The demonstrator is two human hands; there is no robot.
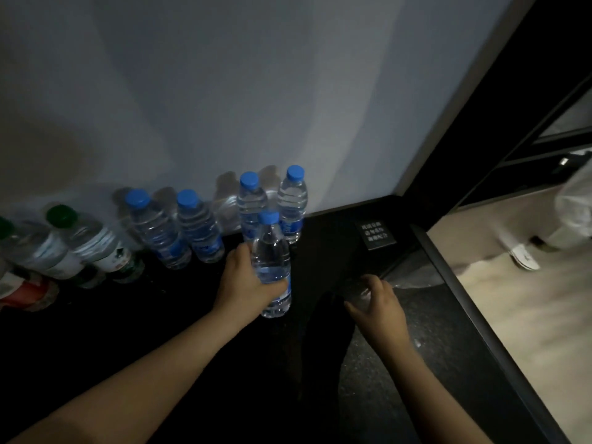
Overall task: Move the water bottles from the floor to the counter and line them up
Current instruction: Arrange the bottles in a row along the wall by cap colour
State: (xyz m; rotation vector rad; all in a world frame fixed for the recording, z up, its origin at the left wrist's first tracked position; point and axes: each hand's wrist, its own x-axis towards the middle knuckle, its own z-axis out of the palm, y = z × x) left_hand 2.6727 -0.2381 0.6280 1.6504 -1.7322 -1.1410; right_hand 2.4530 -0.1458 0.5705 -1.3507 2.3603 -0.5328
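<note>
My left hand (246, 280) grips a clear water bottle with a blue cap (272, 251), upright on or just above the dark counter (160, 315). Behind it, several blue-capped bottles stand along the wall: one at the far right (292, 200), one beside it (250, 200), and two further left (198, 225) (157, 229). My right hand (379, 302) hovers over the counter near its right edge, fingers loosely curled around something clear and indistinct.
Green-capped bottles (89, 238) and a red-labelled one (25, 293) stand at the far left by the wall. A small dark sign (374, 233) lies at the counter's back right. Crumpled clear plastic (416, 274) sits at the right edge. Pale floor (528, 315) lies beyond.
</note>
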